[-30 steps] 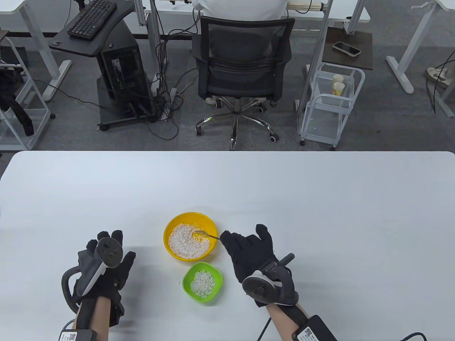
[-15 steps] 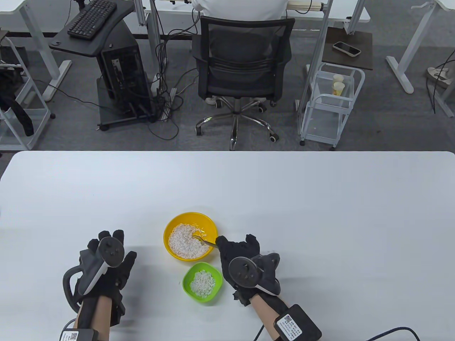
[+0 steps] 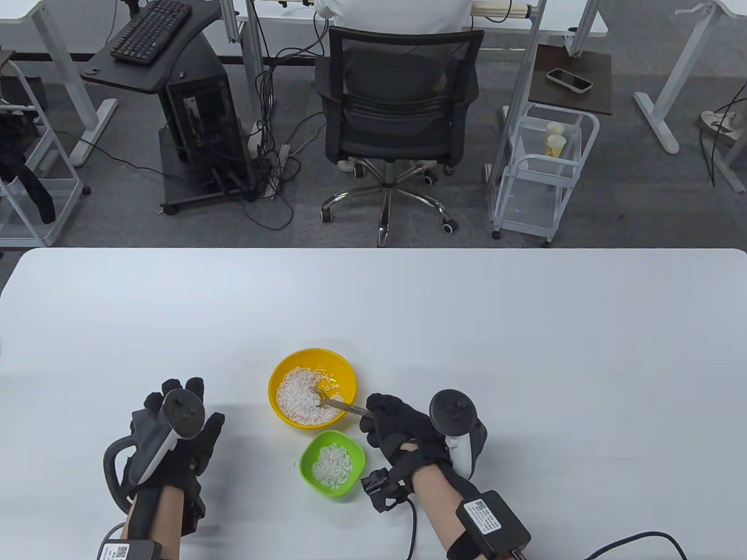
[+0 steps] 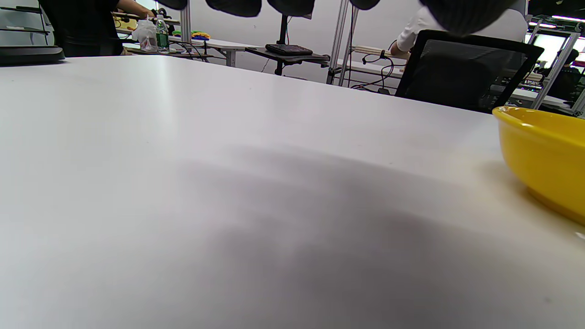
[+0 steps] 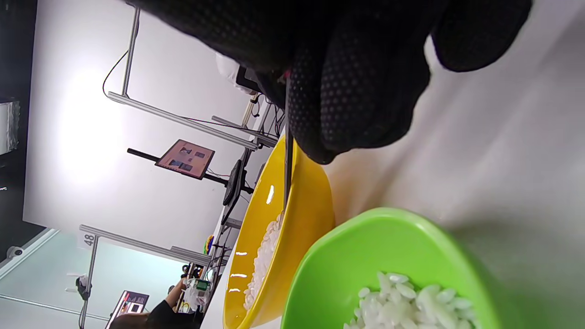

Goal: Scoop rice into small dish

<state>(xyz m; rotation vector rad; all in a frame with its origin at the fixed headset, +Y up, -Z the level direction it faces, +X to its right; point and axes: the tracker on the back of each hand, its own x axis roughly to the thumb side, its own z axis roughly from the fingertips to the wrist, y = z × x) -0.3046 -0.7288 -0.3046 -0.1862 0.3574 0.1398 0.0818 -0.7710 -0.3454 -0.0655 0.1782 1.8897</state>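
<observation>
From above, my right hand (image 3: 402, 429) pinches the spoon (image 3: 335, 403), its tip buried in the rice (image 3: 300, 396) of the yellow bowl (image 3: 344, 368); the dish (image 3: 355, 461) sits just beside. My left hand (image 3: 175, 434) rests flat, fingers spread. Right wrist view: I'd lift level, then tip slowly over the dish (image 5: 347, 256).
</observation>
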